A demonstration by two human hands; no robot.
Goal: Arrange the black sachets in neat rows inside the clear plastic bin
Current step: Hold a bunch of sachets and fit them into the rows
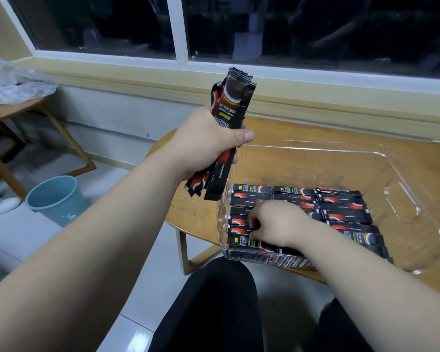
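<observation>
The person's left hand is wrapped tight around a bundle of black sachets, held upright so the ends poke out above and below the fist. Lower down, just right of that fist, the right hand is inside the clear plastic bin. Its thumb and curled fingers are pinching a sachet, with rows of sachets lying flat all around it.

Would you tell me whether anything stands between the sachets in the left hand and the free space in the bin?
Nothing visible blocks the bundle in the left hand from the bare far half of the bin. The right hand, curled onto the laid sachets, covers only the near-left rows.
</observation>
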